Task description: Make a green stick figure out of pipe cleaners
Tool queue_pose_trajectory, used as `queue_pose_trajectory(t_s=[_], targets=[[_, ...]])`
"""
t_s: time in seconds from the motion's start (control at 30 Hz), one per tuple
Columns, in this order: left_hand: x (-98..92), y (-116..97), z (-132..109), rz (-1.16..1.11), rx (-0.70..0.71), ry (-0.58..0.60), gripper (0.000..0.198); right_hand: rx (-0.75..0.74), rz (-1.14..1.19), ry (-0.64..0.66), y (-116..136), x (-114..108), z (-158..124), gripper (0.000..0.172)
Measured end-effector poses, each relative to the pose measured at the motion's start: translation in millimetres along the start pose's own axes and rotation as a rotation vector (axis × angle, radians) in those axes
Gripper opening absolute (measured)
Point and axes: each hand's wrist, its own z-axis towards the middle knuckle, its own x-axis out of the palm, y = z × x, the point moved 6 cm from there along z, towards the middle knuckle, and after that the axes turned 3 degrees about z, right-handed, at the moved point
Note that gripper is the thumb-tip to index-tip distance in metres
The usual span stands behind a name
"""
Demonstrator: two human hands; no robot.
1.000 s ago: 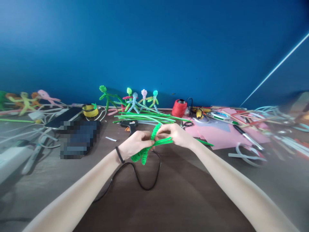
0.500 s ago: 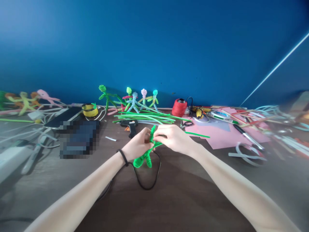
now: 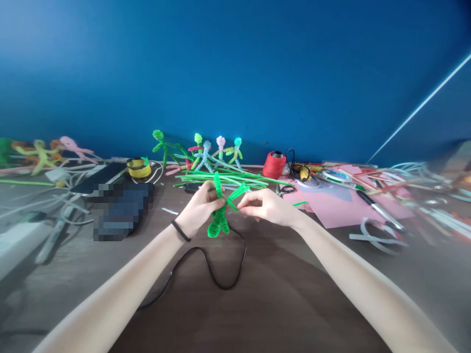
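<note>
My left hand (image 3: 201, 206) is closed on a bright green pipe cleaner figure (image 3: 220, 218), gripping it near its middle. The figure's thick coiled limbs hang below the fingers, and one limb sticks up above them. Loops of green pipe cleaner (image 3: 237, 195) stand out from the figure's right side. With thumb and forefinger, my right hand (image 3: 263, 207) pinches the lower end of these loops. Both hands are held over the table, and a black band circles my left wrist.
Green pipe cleaners (image 3: 221, 179) lie behind my hands, below several finished figures (image 3: 206, 156) at the wall. A red thread spool (image 3: 274, 164), scissors (image 3: 285, 189) and pink paper (image 3: 331, 208) are to the right. A black cable (image 3: 224, 287) loops nearer me; a phone-like dark object (image 3: 125, 211) lies left.
My left hand has moved a little up and left with the figure, which now stands more upright. My right hand has drawn away to the right, exposing the loops. The glue gun is now mostly covered.
</note>
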Motion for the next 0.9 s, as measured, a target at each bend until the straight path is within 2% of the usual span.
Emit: queue_pose_trajectory(t_s=[0.17, 0.3, 0.4, 0.53, 0.67, 0.9], targets=[[8.7, -4, -5, 0.005, -0.043, 0.179, 0.027, 0.039, 0.065, 0.062, -12, -1, 4, 0.019], [20.6, -1, -12, 0.020, -0.102, 0.355, 0.027, 0.033, -0.044, 0.103, -15, 0, 5, 0.018], [27.8, 4, -16, 0.064, -0.151, 0.420, 0.029, -0.005, -0.092, 0.078, -11, 0, 4, 0.017], [32.6, 10, -17, 0.147, -0.155, 0.432, 0.029, -0.138, -0.222, 0.004, 5, 1, 0, 0.011], [30.5, 14, -16, 0.183, -0.171, 0.378, 0.026, -0.257, -0.369, -0.067, 22, 3, -4, 0.010], [21.2, 13, -11, 0.155, -0.159, 0.267, 0.027, -0.272, -0.402, -0.107, 31, 5, -8, 0.013]])
